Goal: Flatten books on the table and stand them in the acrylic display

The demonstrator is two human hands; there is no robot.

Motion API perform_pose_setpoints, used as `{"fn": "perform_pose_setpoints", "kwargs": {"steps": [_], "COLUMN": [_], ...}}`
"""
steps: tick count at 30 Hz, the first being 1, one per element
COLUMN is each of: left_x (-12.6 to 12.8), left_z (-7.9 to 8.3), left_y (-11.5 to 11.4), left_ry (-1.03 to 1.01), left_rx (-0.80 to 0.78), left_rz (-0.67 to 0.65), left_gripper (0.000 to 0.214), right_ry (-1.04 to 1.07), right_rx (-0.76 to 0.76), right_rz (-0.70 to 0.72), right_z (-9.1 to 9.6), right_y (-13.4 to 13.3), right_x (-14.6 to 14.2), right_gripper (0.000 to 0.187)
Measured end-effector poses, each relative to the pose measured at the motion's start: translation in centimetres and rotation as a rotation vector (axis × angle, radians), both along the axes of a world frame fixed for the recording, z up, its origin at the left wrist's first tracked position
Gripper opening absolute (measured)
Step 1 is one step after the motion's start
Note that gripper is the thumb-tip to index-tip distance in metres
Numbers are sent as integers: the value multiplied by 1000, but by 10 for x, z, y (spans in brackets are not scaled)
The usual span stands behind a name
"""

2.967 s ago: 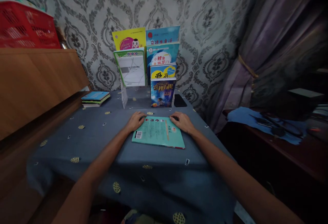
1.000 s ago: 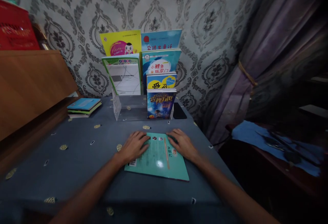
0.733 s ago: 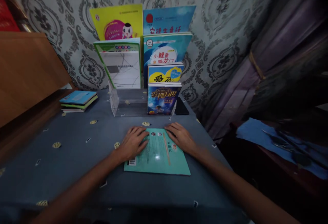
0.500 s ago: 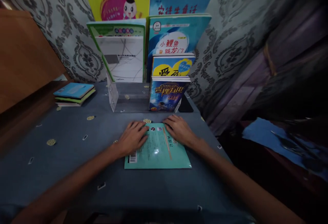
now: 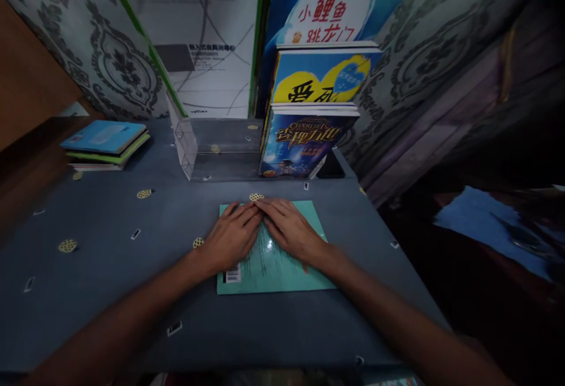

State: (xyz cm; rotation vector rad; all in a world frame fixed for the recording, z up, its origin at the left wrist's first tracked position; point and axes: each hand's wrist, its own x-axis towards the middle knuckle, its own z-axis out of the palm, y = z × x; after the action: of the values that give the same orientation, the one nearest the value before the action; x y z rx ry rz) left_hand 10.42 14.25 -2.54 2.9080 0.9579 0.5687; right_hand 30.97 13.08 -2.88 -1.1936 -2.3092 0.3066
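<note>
A teal book [image 5: 282,283] lies flat on the patterned cloth, its back cover with a barcode facing up. My left hand [image 5: 236,233] rests on its left half, palm down, fingers stretched toward the far edge. Beside it, my right hand [image 5: 293,233] lies flat over the middle of the cover. The fingertips of both hands meet near the book's far edge. Neither hand grips anything; each presses or rests on the cover, hiding part of the print.
A clear acrylic rack [image 5: 188,150] behind the book holds several upright books, a dark blue one [image 5: 304,145] in front. At the left lies a small stack of books [image 5: 106,139]. A black phone-like slab [image 5: 331,165] lies right of the rack. A blue cloth [image 5: 489,227] is beyond the table's right edge.
My right hand has slid left from the book's right side to its middle, meeting my left hand. The view has tilted down and closer to the rack.
</note>
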Motion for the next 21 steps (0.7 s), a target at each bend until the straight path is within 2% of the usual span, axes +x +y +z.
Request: {"fn": "perform_pose_setpoints", "kwargs": {"steps": [12,17,21], "left_x": [-1,-3,1], "left_z": [4,9,17], "left_y": [1,0,-17], "left_ry": [-64,-28,50], "left_rx": [14,67,87], "left_rz": [-14,7,-28], "left_gripper": [33,30,34], "right_ry": [-121,-26,55], "right_rx": [-95,-131,-139], "right_rz": [-31,-53,-40], "right_z": [4,1,0], "right_y": [5,11,13], "right_x": [19,34,42], "right_gripper": [47,50,47]}}
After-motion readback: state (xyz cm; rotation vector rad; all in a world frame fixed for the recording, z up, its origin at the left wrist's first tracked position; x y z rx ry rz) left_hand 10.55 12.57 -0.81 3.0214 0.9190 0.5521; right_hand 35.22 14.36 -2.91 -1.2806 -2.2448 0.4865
